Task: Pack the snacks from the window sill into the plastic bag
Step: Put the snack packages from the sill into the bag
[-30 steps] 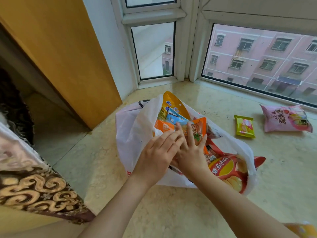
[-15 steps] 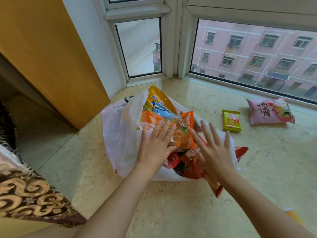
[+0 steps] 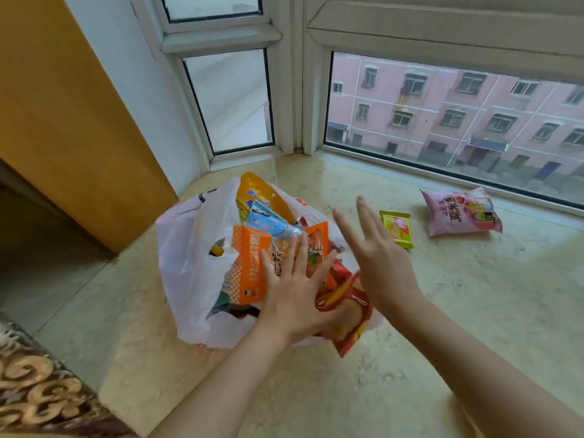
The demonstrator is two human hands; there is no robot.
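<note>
A white plastic bag lies open on the marble window sill, stuffed with snack packets. An orange packet sits on top, with a yellow one and a blue one behind it and a red chip bag sticking out at the right. My left hand presses flat on the orange packet, fingers straight. In the air to the right of the bag is my right hand, fingers spread and holding nothing. Further right on the sill lie a small yellow-green packet and a pink packet.
White window frames close off the sill at the back and right. An orange-brown wooden panel stands at the left. A patterned brown fabric lies at the lower left, beyond the sill's front edge.
My right hand has lifted off the bag and moved right, toward the loose packets. My left hand stays pressed on the orange packet. The camera view has shifted slightly.
</note>
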